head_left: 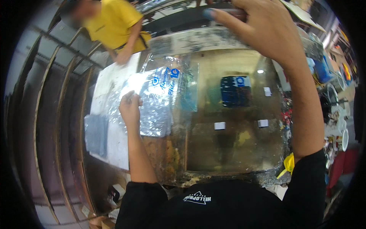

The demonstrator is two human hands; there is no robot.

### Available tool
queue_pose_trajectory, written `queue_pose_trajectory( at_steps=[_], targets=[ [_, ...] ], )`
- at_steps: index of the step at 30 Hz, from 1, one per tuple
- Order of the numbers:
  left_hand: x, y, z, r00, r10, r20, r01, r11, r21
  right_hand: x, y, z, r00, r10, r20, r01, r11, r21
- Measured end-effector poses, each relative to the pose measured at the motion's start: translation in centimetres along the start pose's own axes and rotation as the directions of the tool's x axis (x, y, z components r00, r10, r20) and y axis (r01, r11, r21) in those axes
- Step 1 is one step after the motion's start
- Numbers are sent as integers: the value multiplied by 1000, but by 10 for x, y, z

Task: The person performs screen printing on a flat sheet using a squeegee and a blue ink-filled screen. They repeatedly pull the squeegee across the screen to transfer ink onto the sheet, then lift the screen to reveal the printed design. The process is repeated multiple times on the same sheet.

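My left hand (130, 108) has its fingers closed on the edge of a clear plastic bag (158, 99), which bears blue print at its far right corner. The bag lies over other shiny clear plastic, and glare hides part of it. My right hand (263, 30) is raised high at the far right, its thumb stretched left with blue on the tip. Its other fingers curl round something dark that I cannot make out, partly beyond the picture's edge. Below it on the worktop (206, 149) is a dark blue inked patch (235, 91) with a small light motif.
Small white pads (220, 126) sit on the worktop. A white board (118, 152) carries a stack of clear plastic bags (96, 135) at left. Across the table stands a person in a yellow shirt (114, 21). Wooden rack slats (57, 114) line the left; tubs (343, 139) crowd the right.
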State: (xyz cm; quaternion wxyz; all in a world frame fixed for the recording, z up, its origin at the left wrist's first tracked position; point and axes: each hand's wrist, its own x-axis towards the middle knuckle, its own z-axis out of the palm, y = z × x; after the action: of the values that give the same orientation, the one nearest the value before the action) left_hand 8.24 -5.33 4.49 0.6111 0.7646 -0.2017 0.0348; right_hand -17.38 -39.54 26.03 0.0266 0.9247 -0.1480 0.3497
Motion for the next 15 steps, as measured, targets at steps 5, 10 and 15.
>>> queue_pose_trajectory(
  at_steps=[5,10,15],
  targets=[
    [19,-53,-51,965,241,-104,-122,764,634,-9,-2,3,980,-110,-164,109,994,-15],
    [-88,-66,-46,820,90,565,-541,443,715,-30,-8,6,990,-86,-110,78,994,-75],
    [-119,-44,-32,879,223,421,-465,593,657,-23,-12,0,999,29,38,-28,999,-35]
  ],
)
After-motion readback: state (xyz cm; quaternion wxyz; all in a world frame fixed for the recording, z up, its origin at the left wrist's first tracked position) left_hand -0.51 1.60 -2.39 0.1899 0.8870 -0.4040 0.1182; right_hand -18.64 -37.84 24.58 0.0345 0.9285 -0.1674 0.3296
